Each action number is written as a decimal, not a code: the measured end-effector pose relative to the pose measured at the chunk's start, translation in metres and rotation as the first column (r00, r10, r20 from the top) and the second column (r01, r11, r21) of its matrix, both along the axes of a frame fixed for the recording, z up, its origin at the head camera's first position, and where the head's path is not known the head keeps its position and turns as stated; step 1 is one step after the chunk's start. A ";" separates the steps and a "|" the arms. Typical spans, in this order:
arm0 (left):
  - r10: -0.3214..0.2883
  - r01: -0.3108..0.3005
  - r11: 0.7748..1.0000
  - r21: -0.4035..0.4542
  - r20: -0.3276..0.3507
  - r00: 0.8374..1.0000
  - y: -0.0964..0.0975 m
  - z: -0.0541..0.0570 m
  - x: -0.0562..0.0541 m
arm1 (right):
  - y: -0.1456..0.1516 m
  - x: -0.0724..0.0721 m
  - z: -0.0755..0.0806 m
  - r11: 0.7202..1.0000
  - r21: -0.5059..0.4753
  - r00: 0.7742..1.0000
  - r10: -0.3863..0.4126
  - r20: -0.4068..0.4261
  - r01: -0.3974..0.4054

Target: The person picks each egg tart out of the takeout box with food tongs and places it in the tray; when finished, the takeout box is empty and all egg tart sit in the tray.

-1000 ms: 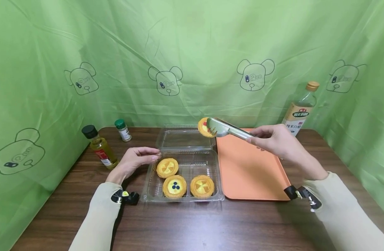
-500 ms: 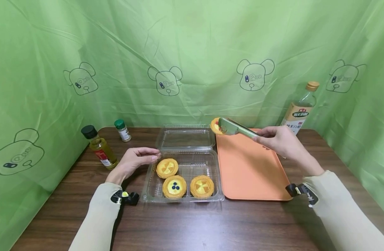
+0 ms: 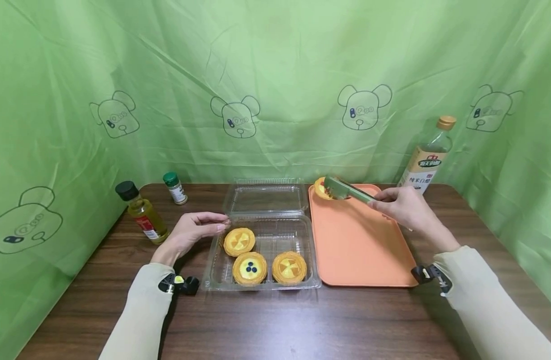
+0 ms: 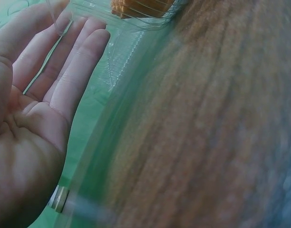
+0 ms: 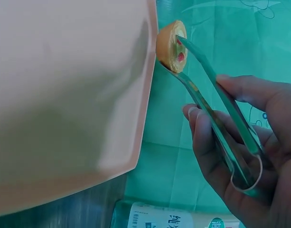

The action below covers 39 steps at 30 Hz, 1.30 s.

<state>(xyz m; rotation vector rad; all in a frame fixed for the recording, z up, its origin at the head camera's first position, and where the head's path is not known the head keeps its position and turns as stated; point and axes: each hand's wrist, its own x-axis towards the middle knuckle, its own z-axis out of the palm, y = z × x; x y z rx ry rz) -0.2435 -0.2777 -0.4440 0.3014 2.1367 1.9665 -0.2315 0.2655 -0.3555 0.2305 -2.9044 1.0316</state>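
My right hand (image 3: pixel 403 207) grips metal tongs (image 3: pixel 347 189) that pinch a small egg tart (image 3: pixel 321 188) with red spots over the far left corner of the orange tray (image 3: pixel 361 245). The right wrist view shows the tart (image 5: pixel 170 46) squeezed between the tong tips (image 5: pixel 183 57) at the tray's edge (image 5: pixel 140 118). My left hand (image 3: pixel 195 229) lies with straight fingers against the left side of a clear plastic clamshell box (image 3: pixel 262 250); its fingers (image 4: pixel 71 71) touch the plastic wall. Three tarts (image 3: pixel 250 267) sit in the box.
A dark-capped oil bottle (image 3: pixel 142 212) and a small green-capped jar (image 3: pixel 174 187) stand at the table's back left. A tall bottle with a tan cap (image 3: pixel 428 157) stands behind the tray at the right. Green cloth walls surround the wooden table (image 3: pixel 275 320).
My right hand has carried the tongs and tart rightward and down, from above the box lid to the tray's far left corner. The left hand has stayed put.
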 end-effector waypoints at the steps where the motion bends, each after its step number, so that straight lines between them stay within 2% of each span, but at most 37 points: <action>1: 0.001 -0.001 1.000 -0.003 0.000 1.000 -0.001 -0.001 0.001 | 0.000 -0.001 -0.002 1.000 0.009 1.000 -0.002 -0.002 0.002; 8: 0.010 -0.010 1.000 -0.013 -0.006 1.000 -0.005 -0.007 0.005 | -0.003 -0.004 -0.011 0.998 0.055 1.000 -0.011 0.006 0.011; 18: 0.009 -0.009 1.000 -0.016 -0.010 1.000 -0.001 -0.002 0.003 | -0.003 -0.002 -0.015 0.997 0.041 0.996 -0.062 0.064 0.060; 21: 0.005 -0.005 1.000 -0.012 -0.011 1.000 0.000 -0.001 0.002 | 0.000 0.000 -0.014 0.996 0.054 0.996 -0.072 0.053 0.070; 32: 0.006 -0.006 1.000 -0.030 0.000 1.000 0.001 0.001 0.000 | 0.012 0.011 -0.003 0.992 0.088 0.996 -0.085 -0.031 0.087; 39: 0.009 -0.009 1.000 -0.019 -0.001 1.000 0.001 0.000 0.000 | -0.002 0.026 0.010 0.999 0.012 0.998 -0.049 -0.041 0.050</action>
